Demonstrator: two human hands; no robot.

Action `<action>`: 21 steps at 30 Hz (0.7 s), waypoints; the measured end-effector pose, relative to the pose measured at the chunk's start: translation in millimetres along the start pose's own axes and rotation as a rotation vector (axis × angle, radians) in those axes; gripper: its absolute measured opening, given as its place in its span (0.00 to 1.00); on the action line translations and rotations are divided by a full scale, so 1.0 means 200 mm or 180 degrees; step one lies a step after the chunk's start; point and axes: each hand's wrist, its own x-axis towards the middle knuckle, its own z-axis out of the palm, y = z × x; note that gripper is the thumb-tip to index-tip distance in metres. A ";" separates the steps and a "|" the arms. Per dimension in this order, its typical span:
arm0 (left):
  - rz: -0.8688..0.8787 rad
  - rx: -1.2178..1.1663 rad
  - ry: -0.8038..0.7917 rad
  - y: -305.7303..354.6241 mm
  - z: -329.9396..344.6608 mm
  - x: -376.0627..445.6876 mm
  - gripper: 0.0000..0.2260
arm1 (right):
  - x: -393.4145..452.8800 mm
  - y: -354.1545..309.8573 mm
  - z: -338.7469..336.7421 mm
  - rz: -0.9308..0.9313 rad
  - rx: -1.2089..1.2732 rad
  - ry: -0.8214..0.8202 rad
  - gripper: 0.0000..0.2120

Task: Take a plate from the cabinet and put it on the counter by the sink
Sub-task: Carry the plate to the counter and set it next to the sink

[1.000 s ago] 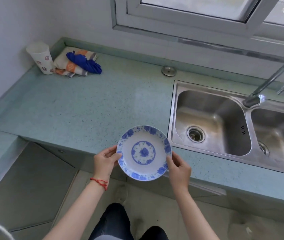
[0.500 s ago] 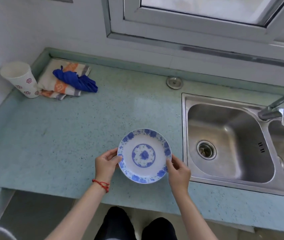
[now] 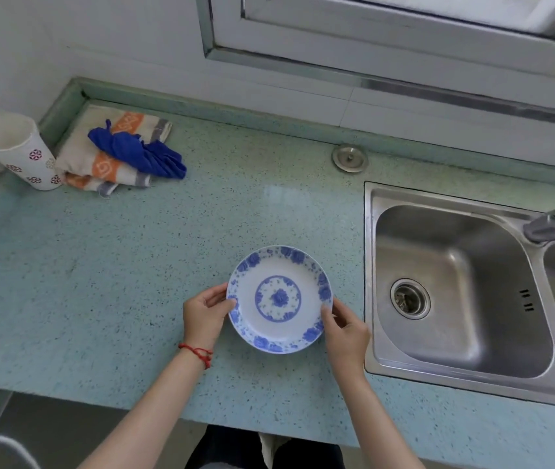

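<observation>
A white plate with a blue flower pattern is over the pale green speckled counter, just left of the steel sink. My left hand grips the plate's left rim and my right hand grips its right rim, thumbs on top. The plate is level and face up. Whether it touches the counter or hovers just above it I cannot tell. The cabinet is out of view.
A patterned white cup stands at the back left corner beside folded striped towels with a blue cloth on top. A round metal sink plug lies near the back wall. The faucet reaches over the sink at right.
Both hands have carried the plate forward from the counter's front edge to over the counter surface beside the sink, and lower. The view has tilted further down.
</observation>
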 end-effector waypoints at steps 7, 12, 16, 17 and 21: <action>0.0047 0.0077 0.0057 0.00 0.02 0.04 0.16 | 0.04 -0.01 0.02 0.0049 -0.0086 0.0001 0.10; 0.0072 0.0073 0.0089 0.03 0.04 0.08 0.16 | 0.10 -0.03 0.04 -0.0021 -0.0169 0.0013 0.09; 0.0063 0.0059 0.0062 0.06 0.07 0.14 0.16 | 0.17 -0.06 0.06 -0.0084 -0.0234 -0.0012 0.09; 0.0072 0.0059 0.0064 0.07 0.07 0.15 0.16 | 0.18 -0.07 0.07 -0.0111 -0.0257 -0.0018 0.09; 0.0081 0.0131 0.0073 0.11 0.11 0.20 0.16 | 0.26 -0.09 0.09 -0.0228 -0.0340 0.0014 0.09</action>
